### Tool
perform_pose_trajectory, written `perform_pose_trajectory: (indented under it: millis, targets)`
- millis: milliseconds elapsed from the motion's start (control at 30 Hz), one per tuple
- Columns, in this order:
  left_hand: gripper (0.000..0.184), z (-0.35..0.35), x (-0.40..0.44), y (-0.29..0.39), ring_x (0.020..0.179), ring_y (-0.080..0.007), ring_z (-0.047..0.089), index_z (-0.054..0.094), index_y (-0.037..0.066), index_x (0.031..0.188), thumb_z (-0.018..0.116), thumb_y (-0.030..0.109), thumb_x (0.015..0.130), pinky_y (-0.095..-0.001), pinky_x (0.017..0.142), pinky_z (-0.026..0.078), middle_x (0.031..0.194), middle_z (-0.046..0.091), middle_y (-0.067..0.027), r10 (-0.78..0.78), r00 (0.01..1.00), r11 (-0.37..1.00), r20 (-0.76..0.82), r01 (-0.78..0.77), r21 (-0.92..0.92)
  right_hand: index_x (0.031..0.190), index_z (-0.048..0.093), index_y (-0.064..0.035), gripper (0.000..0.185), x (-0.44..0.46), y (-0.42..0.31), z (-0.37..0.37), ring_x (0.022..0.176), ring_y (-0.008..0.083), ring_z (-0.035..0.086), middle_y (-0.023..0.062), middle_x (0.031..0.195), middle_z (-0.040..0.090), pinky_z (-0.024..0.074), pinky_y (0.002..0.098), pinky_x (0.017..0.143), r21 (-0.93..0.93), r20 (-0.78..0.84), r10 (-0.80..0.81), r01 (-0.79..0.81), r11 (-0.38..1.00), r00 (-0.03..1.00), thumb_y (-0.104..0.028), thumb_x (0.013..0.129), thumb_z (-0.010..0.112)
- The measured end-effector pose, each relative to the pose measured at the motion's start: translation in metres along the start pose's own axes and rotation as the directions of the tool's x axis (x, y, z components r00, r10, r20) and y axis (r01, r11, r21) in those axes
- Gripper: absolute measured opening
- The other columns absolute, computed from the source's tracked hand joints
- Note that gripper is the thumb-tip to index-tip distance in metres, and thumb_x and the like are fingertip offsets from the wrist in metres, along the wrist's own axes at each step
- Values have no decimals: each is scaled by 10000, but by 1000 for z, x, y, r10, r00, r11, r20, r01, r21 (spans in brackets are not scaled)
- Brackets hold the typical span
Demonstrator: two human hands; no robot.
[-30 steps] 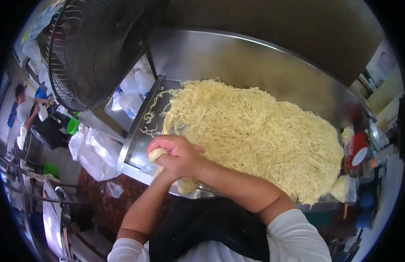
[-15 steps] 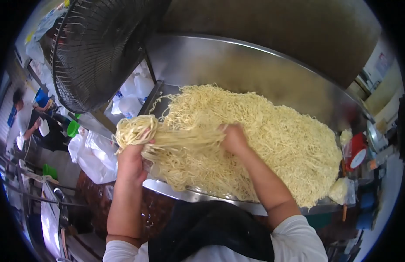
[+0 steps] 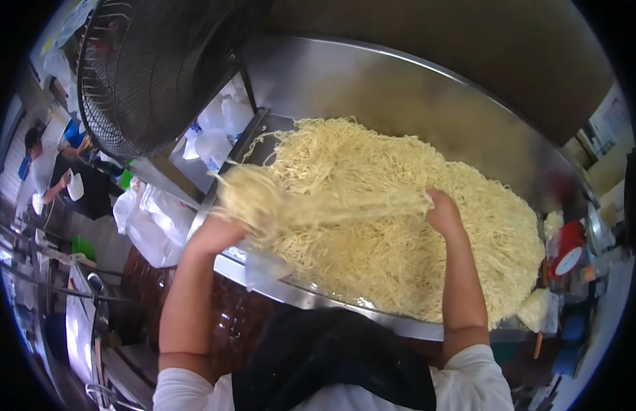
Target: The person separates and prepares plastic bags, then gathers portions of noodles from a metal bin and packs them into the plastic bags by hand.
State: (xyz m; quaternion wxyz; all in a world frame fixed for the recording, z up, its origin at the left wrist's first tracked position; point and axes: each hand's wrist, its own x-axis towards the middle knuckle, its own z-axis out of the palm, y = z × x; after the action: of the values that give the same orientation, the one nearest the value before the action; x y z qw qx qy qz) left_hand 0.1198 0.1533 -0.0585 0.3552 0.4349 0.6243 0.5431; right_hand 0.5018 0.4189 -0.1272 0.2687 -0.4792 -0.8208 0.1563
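A broad heap of pale yellow noodles [image 3: 400,260] covers the steel tray table [image 3: 318,65]. At the heap's left end my left hand [image 3: 220,231] is closed on a bundle of noodles [image 3: 249,195], which is smeared by motion and hides most of the fingers. My right hand [image 3: 443,211] pinches the far end of the same strands, above the middle of the heap. Between the two hands the strands stretch almost level. Below my left wrist, a clear plastic bag [image 3: 265,270] hangs at the table's front edge.
A large black fan [image 3: 153,75] stands at the upper left. White plastic bags [image 3: 157,222] and jugs [image 3: 212,147] are beside the table's left end. A red scale [image 3: 566,250] and a bagged noodle portion [image 3: 537,309] sit at the right. A person [image 3: 64,171] stands far left.
My right hand has moved right, drawing the strands out longer. My left hand has shifted slightly right with its bundle, which now looks looser and blurred.
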Motion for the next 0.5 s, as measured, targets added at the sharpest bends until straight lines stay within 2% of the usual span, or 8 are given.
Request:
perform_pose_trajectory:
  millis: [33, 67, 100, 167, 267, 367, 433, 500]
  targets:
    - [336, -5, 0, -14, 940, -222, 672, 651, 94, 1136, 633, 214, 823, -374, 829, 538, 1032, 690, -102, -65, 966, 806, 251, -98, 584, 1039, 645, -50, 308, -2, 0, -3, 933, 344, 619, 132, 1000, 660, 485, 399, 840, -62, 349, 29, -8, 998, 937, -74, 733, 667]
    - [341, 0, -3, -30, 955, -252, 669, 659, 118, 1126, 608, 211, 802, -384, 829, 534, 1039, 689, -112, -223, 944, 539, 245, -90, 838, 1083, 648, -53, 341, -4, -2, -6, 957, 340, 626, 136, 1040, 665, 500, 379, 843, -124, 652, 75, 9, 992, 755, -80, 743, 661]
    - [351, 7, -7, -39, 969, -282, 665, 668, 141, 1116, 583, 209, 782, -395, 828, 531, 1045, 688, -122, -369, 911, 198, 183, -115, 973, 1083, 648, -53, 341, -4, -14, -10, 957, 340, 626, 136, 1040, 665, 500, 379, 843, -117, 663, 67, 15, 993, 745, -80, 743, 661]
    - [369, 7, -11, -38, 1014, -307, 639, 667, 158, 1108, 545, 181, 760, -389, 831, 524, 1066, 680, -119, -421, 899, 196, 125, -44, 980, 1166, 642, -76, 414, 1, -52, -18, 1031, 315, 628, 148, 1126, 660, 492, 355, 904, 44, 658, -43, 19, 999, 752, -119, 756, 677]
    - [460, 2, -20, -25, 1017, -325, 634, 636, 167, 1189, 619, 193, 730, -394, 874, 515, 1128, 657, -139, -535, 845, 156, -8, 108, 982, 1243, 584, -57, 573, -5, -115, -4, 1112, 300, 595, 169, 1196, 624, 469, 372, 950, 189, 410, -171, 100, 977, 896, -233, 731, 771]
    - [419, -18, -34, -31, 938, -307, 668, 641, 117, 1131, 631, 146, 714, -408, 782, 525, 1001, 696, -110, -324, 945, 362, 42, 83, 928, 1368, 454, -60, 784, -31, -186, 45, 1185, 350, 548, 219, 1316, 535, 446, 390, 993, 403, 404, -352, 182, 897, 844, -331, 719, 802]
    - [570, -29, -38, -43, 856, -146, 649, 608, 69, 1211, 712, 15, 654, -292, 763, 514, 1008, 689, -90, -290, 952, 771, 93, 175, 612, 1370, 446, -42, 799, -63, -215, 93, 1097, 377, 583, 214, 1259, 557, 478, 411, 921, 454, 469, -448, 227, 862, 761, -305, 704, 801]
    - [579, -37, -43, -41, 807, -100, 605, 594, 48, 1220, 735, -2, 661, -260, 711, 492, 962, 669, -60, -342, 940, 792, -1, 289, 539, 1325, 494, -51, 707, -85, -224, 137, 1057, 379, 592, 210, 1201, 581, 482, 423, 900, 390, 483, -461, 288, 875, 745, -278, 715, 770]
